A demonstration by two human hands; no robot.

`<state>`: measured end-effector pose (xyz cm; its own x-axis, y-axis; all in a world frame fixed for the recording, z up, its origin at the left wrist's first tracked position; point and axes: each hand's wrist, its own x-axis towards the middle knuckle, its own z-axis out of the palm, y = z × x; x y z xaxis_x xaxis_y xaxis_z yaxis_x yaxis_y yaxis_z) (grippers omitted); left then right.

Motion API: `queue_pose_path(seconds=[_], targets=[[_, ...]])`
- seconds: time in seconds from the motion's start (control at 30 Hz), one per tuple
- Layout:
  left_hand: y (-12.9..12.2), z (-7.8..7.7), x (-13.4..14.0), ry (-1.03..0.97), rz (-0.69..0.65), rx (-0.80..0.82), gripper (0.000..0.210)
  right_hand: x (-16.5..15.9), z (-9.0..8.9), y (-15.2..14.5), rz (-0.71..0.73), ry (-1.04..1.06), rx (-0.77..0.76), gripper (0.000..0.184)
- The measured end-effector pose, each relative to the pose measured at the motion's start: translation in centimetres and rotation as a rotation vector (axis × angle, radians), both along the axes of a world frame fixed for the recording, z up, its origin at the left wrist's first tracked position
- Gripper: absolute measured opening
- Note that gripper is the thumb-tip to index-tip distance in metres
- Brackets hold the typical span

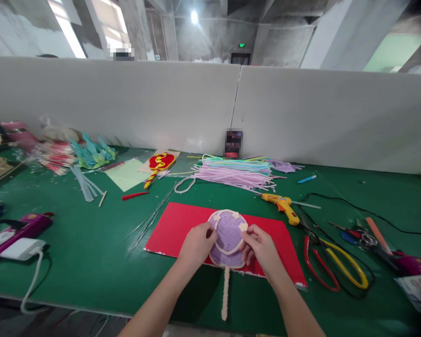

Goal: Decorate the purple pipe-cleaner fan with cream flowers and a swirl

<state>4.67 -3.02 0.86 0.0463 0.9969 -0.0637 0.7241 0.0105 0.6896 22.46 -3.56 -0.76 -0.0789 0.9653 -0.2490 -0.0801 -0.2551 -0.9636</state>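
Note:
A round purple hand fan (229, 229) made of pipe cleaners lies on a red board (175, 224). It has a cream rim, small cream flowers and a twisted cream handle (225, 295) pointing toward me. Across its face, a cream pipe cleaner (228, 252) sags in a curve between my hands. My left hand (199, 239) pinches this strand near the fan's left rim. At the right rim, below a cream flower (243, 227), my right hand (257, 243) has thumb and forefinger closed on the other end. The fingertips partly cover both ends.
Behind the board lies a heap of pastel pipe cleaners (235, 173). A yellow glue gun (282, 206), red-and-yellow-handled pliers (323, 262) and a black cord are to the right. Thin wires (150, 220), a red fan (161, 161) and a purple power strip (28, 227) are left.

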Motion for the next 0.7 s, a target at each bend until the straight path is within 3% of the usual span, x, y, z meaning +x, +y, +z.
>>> queue_pose_path(seconds=[0.7], targets=[[0.67,0.06,0.37,0.118,0.033,-0.047,0.02,-0.07,-0.07,0.02,0.05,-0.068,0.01,0.029]])
